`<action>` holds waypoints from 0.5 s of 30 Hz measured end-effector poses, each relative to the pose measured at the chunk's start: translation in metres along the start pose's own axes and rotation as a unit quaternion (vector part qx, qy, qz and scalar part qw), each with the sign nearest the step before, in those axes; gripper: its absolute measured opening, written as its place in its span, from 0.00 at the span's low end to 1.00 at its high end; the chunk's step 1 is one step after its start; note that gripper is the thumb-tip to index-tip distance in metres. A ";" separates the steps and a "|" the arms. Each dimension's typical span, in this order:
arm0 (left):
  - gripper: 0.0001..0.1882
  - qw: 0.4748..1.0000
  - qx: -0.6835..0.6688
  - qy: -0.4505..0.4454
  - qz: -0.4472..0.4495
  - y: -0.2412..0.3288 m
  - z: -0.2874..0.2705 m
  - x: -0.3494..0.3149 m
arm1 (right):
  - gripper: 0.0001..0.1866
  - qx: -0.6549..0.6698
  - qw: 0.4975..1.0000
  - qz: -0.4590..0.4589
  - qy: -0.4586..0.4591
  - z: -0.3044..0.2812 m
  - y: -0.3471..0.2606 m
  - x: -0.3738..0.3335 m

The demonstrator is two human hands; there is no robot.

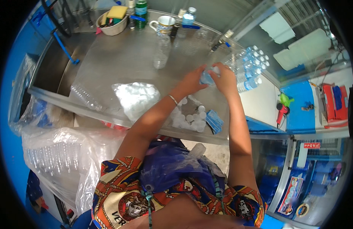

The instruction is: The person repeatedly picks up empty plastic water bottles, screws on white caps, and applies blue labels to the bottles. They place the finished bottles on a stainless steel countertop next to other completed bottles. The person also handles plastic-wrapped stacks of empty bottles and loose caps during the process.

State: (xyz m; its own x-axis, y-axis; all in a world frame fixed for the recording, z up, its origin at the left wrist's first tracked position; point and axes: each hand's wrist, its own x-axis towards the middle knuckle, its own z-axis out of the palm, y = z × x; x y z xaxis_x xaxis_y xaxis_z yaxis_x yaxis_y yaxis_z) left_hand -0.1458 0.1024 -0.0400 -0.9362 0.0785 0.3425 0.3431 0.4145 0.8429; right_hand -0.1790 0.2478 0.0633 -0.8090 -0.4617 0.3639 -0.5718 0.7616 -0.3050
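Observation:
Over the metal counter [108, 65], both my hands are closed around a clear plastic bottle [206, 78] with a blue label. My left hand [193, 81] grips its left side, and my right hand [225, 80] holds it from the right near the top. My fingers partly hide the bottle. Nearer to me lie loose white caps [190, 117] on clear plastic and a small stack of blue labels [214, 121]. A shiny clear plastic bag [136, 101] sits left of my left forearm. Just right of my hands stand several capped, labelled bottles [249, 70] in rows.
An unlabelled bottle [162, 53] stands mid-counter; another bottle [85, 97] lies near the sink [50, 72]. Behind are a basket with sponges [113, 28], a green bottle [141, 13], a mug [166, 26] and taps [222, 40]. A big bag of bottles [62, 152] is lower left; a pink hair dryer [282, 112] lies right.

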 end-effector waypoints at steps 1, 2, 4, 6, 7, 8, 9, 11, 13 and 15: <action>0.50 1.000 0.007 -0.002 -0.014 0.001 -0.005 -0.001 | 0.18 -0.004 1.000 0.004 0.007 0.003 0.000 0.000; 0.47 0.999 0.032 0.022 0.022 0.004 -0.012 -0.005 | 0.18 0.004 1.000 -0.002 0.029 0.004 -0.001 -0.002; 0.42 0.990 0.106 0.076 0.051 0.013 -0.035 -0.022 | 0.18 0.013 0.999 0.021 0.039 0.004 -0.007 -0.007; 0.34 0.931 0.245 0.268 0.042 0.005 -0.094 -0.045 | 0.17 0.006 0.997 0.076 0.003 0.000 -0.014 -0.013; 0.30 0.881 0.314 0.351 0.046 -0.002 -0.126 -0.058 | 0.17 -0.008 0.995 0.099 -0.007 -0.002 -0.018 -0.016; 0.24 0.804 0.421 0.419 0.033 -0.019 -0.178 -0.075 | 0.17 0.011 0.996 0.089 -0.006 -0.004 -0.021 -0.018; 0.24 0.744 0.465 0.471 -0.088 -0.030 -0.215 -0.107 | 0.16 0.019 0.996 0.082 0.007 -0.005 -0.024 -0.020; 0.24 0.605 0.453 0.509 -0.412 -0.056 -0.266 -0.154 | 0.15 0.036 0.996 0.081 0.026 -0.005 -0.028 -0.025; 0.25 0.585 0.272 0.472 -0.601 -0.083 -0.299 -0.185 | 0.15 0.045 0.994 0.090 0.035 -0.002 -0.029 -0.028; 0.24 0.602 0.186 0.462 -0.624 -0.097 -0.306 -0.200 | 0.15 0.042 0.994 0.088 0.050 0.001 -0.027 -0.030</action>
State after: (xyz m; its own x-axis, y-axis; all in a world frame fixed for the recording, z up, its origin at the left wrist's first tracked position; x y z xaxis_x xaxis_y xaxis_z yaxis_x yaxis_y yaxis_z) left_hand 0.0314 -0.2311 -0.0633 0.0540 -0.9712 -0.2319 -0.7854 -0.1848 0.5908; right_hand -0.1396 0.2400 0.0597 -0.8826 -0.2731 0.3828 -0.4347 0.7841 -0.4429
